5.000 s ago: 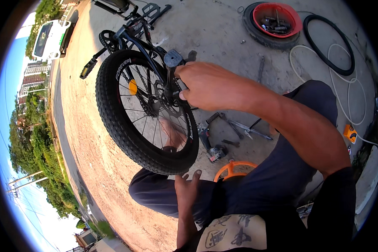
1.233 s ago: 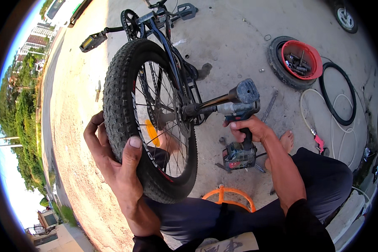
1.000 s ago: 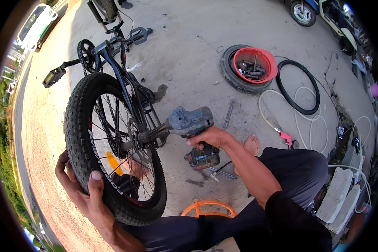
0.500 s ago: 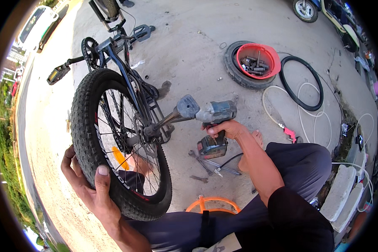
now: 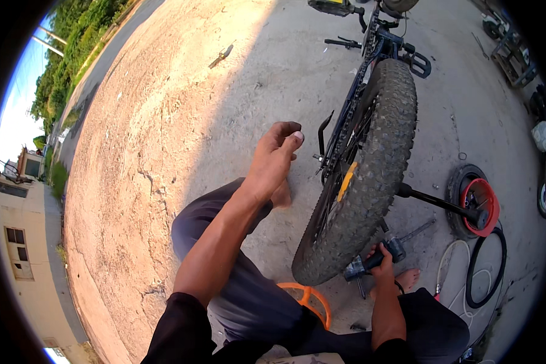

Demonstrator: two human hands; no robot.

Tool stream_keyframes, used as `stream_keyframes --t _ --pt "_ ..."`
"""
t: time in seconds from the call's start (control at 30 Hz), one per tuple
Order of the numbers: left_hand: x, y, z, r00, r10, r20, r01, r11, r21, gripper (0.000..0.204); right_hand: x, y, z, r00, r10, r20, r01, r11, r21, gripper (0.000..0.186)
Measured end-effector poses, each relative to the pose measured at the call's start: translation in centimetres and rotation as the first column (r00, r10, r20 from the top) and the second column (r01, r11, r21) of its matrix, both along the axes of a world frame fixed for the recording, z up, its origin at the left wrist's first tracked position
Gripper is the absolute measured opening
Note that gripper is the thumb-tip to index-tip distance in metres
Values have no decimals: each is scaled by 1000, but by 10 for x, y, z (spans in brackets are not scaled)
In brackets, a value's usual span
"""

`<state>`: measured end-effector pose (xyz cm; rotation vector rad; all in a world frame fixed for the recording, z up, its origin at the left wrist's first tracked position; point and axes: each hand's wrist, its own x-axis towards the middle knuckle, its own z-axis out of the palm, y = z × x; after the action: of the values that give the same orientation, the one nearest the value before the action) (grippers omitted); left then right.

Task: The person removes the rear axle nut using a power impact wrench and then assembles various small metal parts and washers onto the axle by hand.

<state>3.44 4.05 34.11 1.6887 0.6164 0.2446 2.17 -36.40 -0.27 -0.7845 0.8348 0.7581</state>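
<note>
We find the bicycle (image 5: 379, 124) cropped above — its rear tire (image 5: 370, 164) hides the tip of the impact wrench (image 5: 395, 249); the contents (image 5: 474, 199) of the red basin (image 5: 493, 207) are indistinct.

The person's left forearm (image 5: 217, 236) slants up and rightward from the lower edge, ending in a raised left hand (image 5: 273, 156), fingers curled inward, thumb (image 5: 293, 143) close beside them. The right forearm (image 5: 388, 312) reaches nearly straight up the view, lower and more foreshortened; the right hand (image 5: 382, 264) is wrapped in a gripping pose.
</note>
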Motion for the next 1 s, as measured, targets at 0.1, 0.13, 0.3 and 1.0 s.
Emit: stream_keyframes --t 0.1,0.13,0.3,1.0 --pt "9 9 -63 986 -49 -157 55 998 35 50 -2 -26 -48 991 -2 -133 -4 999 -44 16" --pt "-3 21 -90 972 -6 -234 13 1000 28 49 -12 -11 -29 998 65 -12 -64 998 21 18" --pt "9 3 -100 966 -70 -247 24 982 -185 52 0 -32 -41 992 124 -4 -123 980 -159 32" --pt "55 5 -166 976 -135 174 142 990 -28 38 -30 127 355 158 277 948 238 921 -309 86"
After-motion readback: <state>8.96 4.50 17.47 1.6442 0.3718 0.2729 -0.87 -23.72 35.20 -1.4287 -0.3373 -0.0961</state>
